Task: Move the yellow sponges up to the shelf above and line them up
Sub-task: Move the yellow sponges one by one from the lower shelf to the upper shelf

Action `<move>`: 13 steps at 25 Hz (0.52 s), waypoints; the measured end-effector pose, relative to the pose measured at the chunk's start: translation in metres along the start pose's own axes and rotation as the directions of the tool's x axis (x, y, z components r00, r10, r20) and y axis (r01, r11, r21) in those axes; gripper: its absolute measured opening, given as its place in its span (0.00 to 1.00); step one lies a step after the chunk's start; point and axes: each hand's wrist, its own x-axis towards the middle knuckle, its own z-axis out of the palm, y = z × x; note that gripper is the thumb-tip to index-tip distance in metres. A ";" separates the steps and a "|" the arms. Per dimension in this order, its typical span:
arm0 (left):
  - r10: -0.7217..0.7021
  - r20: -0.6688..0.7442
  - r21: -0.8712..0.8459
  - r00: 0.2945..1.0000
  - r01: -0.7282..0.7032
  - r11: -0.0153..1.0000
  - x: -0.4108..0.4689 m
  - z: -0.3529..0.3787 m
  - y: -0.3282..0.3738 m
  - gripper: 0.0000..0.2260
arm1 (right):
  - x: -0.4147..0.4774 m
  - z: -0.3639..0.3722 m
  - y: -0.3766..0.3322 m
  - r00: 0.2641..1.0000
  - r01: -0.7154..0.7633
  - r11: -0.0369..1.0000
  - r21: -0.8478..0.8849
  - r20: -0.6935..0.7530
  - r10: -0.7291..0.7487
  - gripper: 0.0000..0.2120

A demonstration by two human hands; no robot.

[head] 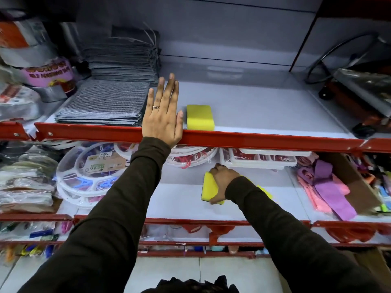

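Observation:
One yellow sponge (pixel 200 117) lies flat on the upper shelf (pixel 264 115), close behind its red front rail. My left hand (pixel 161 115) rests flat on that shelf just left of the sponge, fingers straight and holding nothing. On the lower shelf (pixel 175 199) my right hand (pixel 223 182) grips a second yellow sponge (pixel 209 187) with a dark underside, tilted up on its edge. Another bit of yellow (pixel 265 192) shows behind my right sleeve, mostly hidden.
Stacks of grey cloths (pixel 103 102) sit left of my left hand. A black-and-red wheeled item (pixel 359 98) stands at the upper shelf's right end. Round white plastic hangers (pixel 88 172) and white trays (pixel 264 159) fill the back of the lower shelf; purple and pink items (pixel 325 185) lie right.

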 end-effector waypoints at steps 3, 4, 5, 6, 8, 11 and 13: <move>-0.016 0.013 -0.015 1.000 0.016 1.000 0.001 -0.003 0.001 0.31 | -0.026 -0.028 -0.011 0.999 0.009 1.000 -0.024 -0.041 -0.010 0.50; -0.018 0.020 -0.019 1.000 0.018 1.000 0.001 -0.004 0.001 0.31 | -0.034 -0.039 -0.015 0.999 0.013 1.000 -0.027 -0.051 -0.014 0.50; -0.019 0.024 -0.023 1.000 0.019 1.000 0.001 -0.004 0.002 0.31 | -0.042 -0.051 -0.018 0.998 0.018 0.999 -0.029 -0.055 -0.020 0.50; -0.020 0.027 -0.026 0.999 0.021 0.999 0.000 -0.005 0.002 0.31 | -0.049 -0.064 -0.022 0.998 0.026 0.999 -0.028 -0.051 -0.028 0.49; -0.029 0.031 -0.032 0.999 0.030 0.999 0.000 -0.006 0.001 0.31 | -0.063 -0.089 -0.029 0.998 0.049 0.999 -0.013 -0.029 -0.049 0.47; -0.034 0.021 -0.030 0.999 0.034 0.999 0.000 -0.006 0.001 0.31 | -0.083 -0.128 -0.034 0.998 0.063 0.998 0.029 -0.025 -0.063 0.45; -0.031 0.008 -0.033 0.999 0.032 0.999 0.000 -0.005 0.001 0.31 | -0.094 -0.156 -0.030 0.996 0.062 0.997 0.043 -0.067 -0.059 0.47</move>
